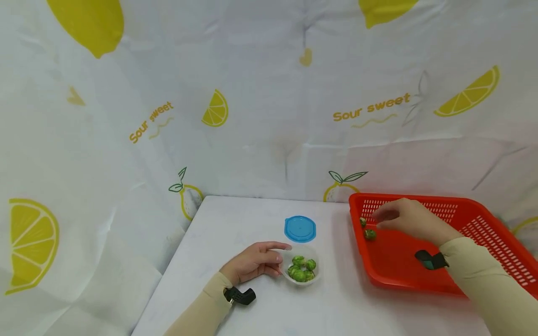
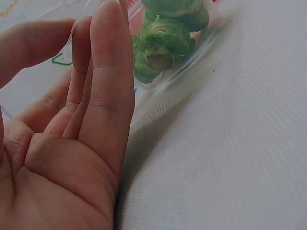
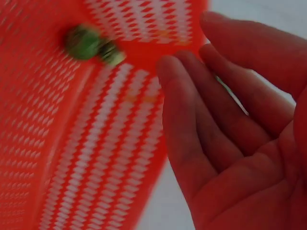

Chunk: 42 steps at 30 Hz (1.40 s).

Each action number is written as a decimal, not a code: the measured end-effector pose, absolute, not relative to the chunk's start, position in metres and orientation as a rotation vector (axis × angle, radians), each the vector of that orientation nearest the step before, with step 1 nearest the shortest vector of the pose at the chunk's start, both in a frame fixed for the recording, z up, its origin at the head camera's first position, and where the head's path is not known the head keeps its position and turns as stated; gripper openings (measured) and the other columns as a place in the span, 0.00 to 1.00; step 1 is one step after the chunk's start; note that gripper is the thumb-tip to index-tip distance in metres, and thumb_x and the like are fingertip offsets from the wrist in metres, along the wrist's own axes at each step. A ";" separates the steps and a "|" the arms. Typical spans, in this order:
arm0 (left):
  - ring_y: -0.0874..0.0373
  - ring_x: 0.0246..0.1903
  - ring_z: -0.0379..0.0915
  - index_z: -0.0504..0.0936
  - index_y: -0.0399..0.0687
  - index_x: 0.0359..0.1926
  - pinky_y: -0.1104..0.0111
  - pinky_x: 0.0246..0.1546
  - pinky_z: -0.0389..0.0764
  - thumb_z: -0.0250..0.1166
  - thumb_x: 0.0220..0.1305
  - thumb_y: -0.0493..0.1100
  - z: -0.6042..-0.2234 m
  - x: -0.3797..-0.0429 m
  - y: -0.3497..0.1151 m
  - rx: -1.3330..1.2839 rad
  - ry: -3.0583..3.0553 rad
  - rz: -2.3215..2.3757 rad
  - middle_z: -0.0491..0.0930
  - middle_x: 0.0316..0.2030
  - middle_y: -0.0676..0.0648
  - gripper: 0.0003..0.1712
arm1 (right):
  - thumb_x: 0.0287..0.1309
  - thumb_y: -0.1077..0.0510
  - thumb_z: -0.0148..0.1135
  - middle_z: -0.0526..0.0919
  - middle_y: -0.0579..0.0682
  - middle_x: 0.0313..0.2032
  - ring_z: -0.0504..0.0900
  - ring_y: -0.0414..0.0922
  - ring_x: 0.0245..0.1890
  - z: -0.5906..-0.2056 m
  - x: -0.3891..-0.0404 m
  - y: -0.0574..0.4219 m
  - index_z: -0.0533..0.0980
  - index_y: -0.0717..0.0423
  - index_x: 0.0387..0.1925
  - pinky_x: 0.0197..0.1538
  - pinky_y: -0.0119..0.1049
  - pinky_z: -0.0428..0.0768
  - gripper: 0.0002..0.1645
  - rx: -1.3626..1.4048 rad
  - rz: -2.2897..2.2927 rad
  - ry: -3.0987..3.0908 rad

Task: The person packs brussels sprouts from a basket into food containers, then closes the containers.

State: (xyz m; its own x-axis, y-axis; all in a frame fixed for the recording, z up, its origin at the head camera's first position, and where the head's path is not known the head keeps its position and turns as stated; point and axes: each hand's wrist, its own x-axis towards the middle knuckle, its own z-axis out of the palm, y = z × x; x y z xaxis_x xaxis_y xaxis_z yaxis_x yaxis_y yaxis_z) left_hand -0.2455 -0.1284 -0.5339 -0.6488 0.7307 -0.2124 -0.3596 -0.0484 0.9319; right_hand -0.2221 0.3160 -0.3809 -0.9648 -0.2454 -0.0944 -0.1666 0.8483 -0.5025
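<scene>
We see two loose sprouts [image 1: 370,234] in the red basket [image 1: 403,266], one behind the other along its left wall, toward the far corner. They lie to the left of our right hand [image 1: 409,221], whose fingertips point their way and sit near them without touching. Both sprouts look roundish, so we read no clear long axis in either. The right hand is much the nearer; the left hand [image 1: 254,261] is over at the bowl [image 1: 312,255], left of the basket.

Our right hand is empty: its fingers bend gently, and the right wrist view shows a fairly wide gap between thumb and fingers. Our left hand holds the bowl at its left side, thumb and fingers close together about the clear wall. Several green sprouts [image 1: 299,274] lie inside that bowl, and a blue lid [image 1: 300,228] rests on the desk [image 1: 336,308] just beyond it.
</scene>
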 end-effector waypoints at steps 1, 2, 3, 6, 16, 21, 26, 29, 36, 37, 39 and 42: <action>0.58 0.36 0.89 0.75 0.48 0.77 0.68 0.45 0.92 0.66 0.77 0.40 -0.534 -0.246 -0.129 0.410 1.451 1.798 0.87 0.36 0.48 0.30 | 0.67 0.50 0.75 0.91 0.49 0.52 0.86 0.49 0.53 -0.385 -0.227 0.323 0.87 0.51 0.59 0.54 0.51 0.91 0.21 -0.314 -0.767 2.835; 0.58 0.36 0.89 0.75 0.47 0.77 0.68 0.46 0.92 0.66 0.77 0.40 -0.534 -0.246 -0.129 0.410 1.449 1.800 0.87 0.36 0.49 0.30 | 0.67 0.50 0.75 0.91 0.51 0.53 0.86 0.50 0.53 -0.389 -0.230 0.328 0.86 0.53 0.60 0.55 0.53 0.90 0.23 -0.306 -0.783 2.796; 0.58 0.36 0.89 0.74 0.47 0.77 0.68 0.46 0.92 0.66 0.77 0.40 -0.533 -0.245 -0.129 0.411 1.448 1.801 0.87 0.36 0.49 0.30 | 0.68 0.51 0.74 0.90 0.53 0.55 0.86 0.50 0.54 -0.393 -0.234 0.333 0.86 0.55 0.61 0.56 0.55 0.90 0.24 -0.298 -0.803 2.761; 0.59 0.36 0.90 0.74 0.47 0.77 0.68 0.46 0.92 0.66 0.77 0.40 -0.532 -0.244 -0.129 0.411 1.447 1.801 0.87 0.36 0.49 0.31 | 0.68 0.52 0.74 0.89 0.55 0.58 0.86 0.50 0.55 -0.404 -0.244 0.343 0.84 0.57 0.63 0.60 0.59 0.88 0.26 -0.272 -0.856 2.680; 0.59 0.36 0.89 0.75 0.47 0.76 0.69 0.45 0.91 0.64 0.78 0.39 -0.532 -0.244 -0.128 0.426 1.451 1.802 0.87 0.36 0.49 0.28 | 0.65 0.54 0.76 0.91 0.54 0.53 0.86 0.49 0.53 -0.427 -0.266 0.354 0.86 0.60 0.60 0.60 0.56 0.87 0.25 -0.306 -0.876 2.607; 0.60 0.36 0.89 0.75 0.47 0.77 0.69 0.45 0.91 0.64 0.78 0.39 -0.530 -0.243 -0.127 0.420 1.448 1.794 0.87 0.36 0.50 0.29 | 0.64 0.57 0.76 0.92 0.54 0.50 0.88 0.49 0.51 -0.434 -0.269 0.355 0.86 0.62 0.59 0.61 0.56 0.87 0.23 -0.298 -0.883 2.573; 0.60 0.36 0.89 0.74 0.47 0.77 0.70 0.44 0.91 0.64 0.78 0.38 -0.530 -0.242 -0.128 0.416 1.440 1.804 0.88 0.36 0.51 0.30 | 0.64 0.59 0.76 0.92 0.54 0.49 0.89 0.48 0.50 -0.436 -0.271 0.350 0.86 0.62 0.58 0.60 0.55 0.87 0.22 -0.304 -0.901 2.561; 0.61 0.36 0.89 0.74 0.47 0.77 0.70 0.45 0.91 0.65 0.77 0.39 -0.530 -0.242 -0.128 0.412 1.439 1.808 0.88 0.36 0.51 0.30 | 0.64 0.59 0.76 0.93 0.54 0.48 0.89 0.48 0.49 -0.437 -0.273 0.347 0.86 0.62 0.58 0.60 0.54 0.87 0.22 -0.298 -0.900 2.558; 0.60 0.36 0.89 0.74 0.47 0.77 0.69 0.45 0.91 0.64 0.78 0.39 -0.532 -0.243 -0.129 0.414 1.435 1.808 0.88 0.36 0.50 0.30 | 0.63 0.60 0.76 0.92 0.54 0.49 0.88 0.47 0.48 -0.440 -0.275 0.343 0.86 0.63 0.58 0.61 0.56 0.87 0.23 -0.276 -0.906 2.555; 0.60 0.36 0.89 0.74 0.47 0.77 0.69 0.45 0.91 0.64 0.78 0.38 -0.532 -0.243 -0.129 0.414 1.434 1.807 0.88 0.36 0.50 0.30 | 0.63 0.60 0.76 0.92 0.54 0.49 0.88 0.47 0.48 -0.440 -0.275 0.343 0.86 0.63 0.58 0.60 0.56 0.87 0.23 -0.275 -0.907 2.554; 0.60 0.36 0.89 0.74 0.47 0.77 0.69 0.45 0.91 0.65 0.78 0.39 -0.532 -0.243 -0.129 0.413 1.436 1.805 0.88 0.36 0.50 0.30 | 0.63 0.60 0.76 0.92 0.54 0.49 0.88 0.47 0.48 -0.441 -0.275 0.342 0.86 0.63 0.58 0.60 0.56 0.88 0.23 -0.270 -0.908 2.552; 0.60 0.36 0.89 0.74 0.47 0.77 0.70 0.45 0.91 0.65 0.77 0.39 -0.530 -0.243 -0.129 0.412 1.437 1.805 0.87 0.36 0.50 0.30 | 0.63 0.60 0.76 0.92 0.54 0.48 0.87 0.47 0.48 -0.442 -0.276 0.341 0.86 0.63 0.57 0.60 0.55 0.88 0.22 -0.267 -0.900 2.556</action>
State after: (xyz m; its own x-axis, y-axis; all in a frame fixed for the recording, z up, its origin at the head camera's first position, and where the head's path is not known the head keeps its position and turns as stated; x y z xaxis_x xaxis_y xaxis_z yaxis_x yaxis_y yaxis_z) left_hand -0.2426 -0.1287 -0.5302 -0.6456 0.7344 -0.2092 -0.3684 -0.0596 0.9278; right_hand -0.2762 0.3412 -0.4421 -0.8953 -0.3104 -0.3194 -0.0419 0.7726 -0.6334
